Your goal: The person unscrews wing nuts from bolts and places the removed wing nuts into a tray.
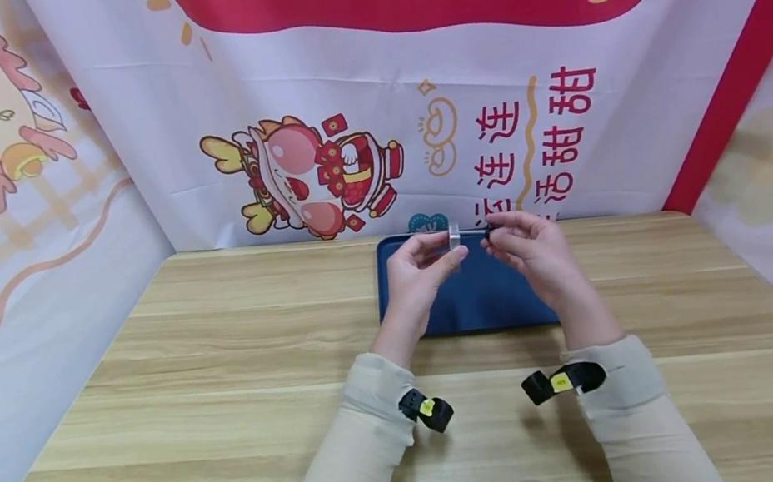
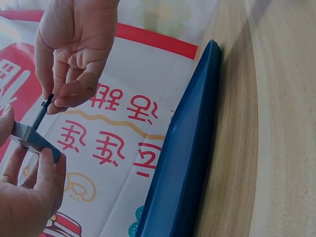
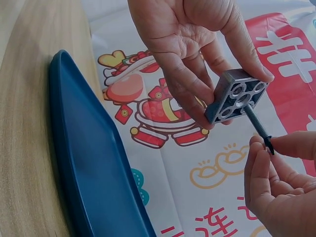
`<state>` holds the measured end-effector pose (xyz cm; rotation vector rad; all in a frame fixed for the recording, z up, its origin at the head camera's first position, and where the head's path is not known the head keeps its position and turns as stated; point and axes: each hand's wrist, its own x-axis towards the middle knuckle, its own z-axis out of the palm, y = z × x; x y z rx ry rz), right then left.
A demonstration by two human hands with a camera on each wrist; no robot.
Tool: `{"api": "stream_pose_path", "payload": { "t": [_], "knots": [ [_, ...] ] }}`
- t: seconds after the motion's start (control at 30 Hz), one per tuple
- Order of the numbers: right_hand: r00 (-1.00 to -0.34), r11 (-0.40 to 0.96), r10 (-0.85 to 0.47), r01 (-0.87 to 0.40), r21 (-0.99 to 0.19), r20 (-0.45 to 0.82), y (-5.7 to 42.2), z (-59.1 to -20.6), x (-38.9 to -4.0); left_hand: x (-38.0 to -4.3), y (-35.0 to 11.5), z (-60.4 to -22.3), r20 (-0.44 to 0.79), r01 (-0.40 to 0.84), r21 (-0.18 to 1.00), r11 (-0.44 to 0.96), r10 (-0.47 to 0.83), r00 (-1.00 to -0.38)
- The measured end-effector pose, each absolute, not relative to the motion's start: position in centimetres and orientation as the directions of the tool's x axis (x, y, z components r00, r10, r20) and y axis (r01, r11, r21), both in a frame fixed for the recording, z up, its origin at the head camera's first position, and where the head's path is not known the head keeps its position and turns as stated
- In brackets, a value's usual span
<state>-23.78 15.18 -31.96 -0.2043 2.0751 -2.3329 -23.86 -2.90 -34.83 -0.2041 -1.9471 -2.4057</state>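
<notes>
My left hand [image 1: 413, 277] grips a square metal block [image 3: 231, 104] by its edges, fingers on one side and thumb on the other. In the right wrist view the block's face has several round holes near the corners and one in the middle. A threaded bolt [image 3: 256, 121] stands out from the middle of that face. My right hand [image 1: 538, 251] pinches the black end piece [image 3: 269, 142] of this bolt between thumb and fingertips. Both hands are raised over a blue tray [image 1: 475, 298]. How deep the bolt sits in the block is hidden.
The tray lies at the back of a wood-grain table [image 1: 261, 362], close to a printed cloth backdrop [image 1: 163, 124]. Cloth also hangs at the left and right sides. A black strap with a camera [image 1: 428, 410] sits on the left wrist, another camera [image 1: 561, 382] on the right.
</notes>
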Motion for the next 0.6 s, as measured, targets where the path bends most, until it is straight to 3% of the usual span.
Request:
{"api": "stream_pose_path", "payload": {
  "t": [0.6],
  "knots": [
    [-0.994,-0.053,-0.075,-0.077,-0.996,0.081,15.08,-31.96,-23.88,-24.00,-2.86,-34.88,0.138,0.125,0.968,-0.217,0.050,-0.989]
  ]
}}
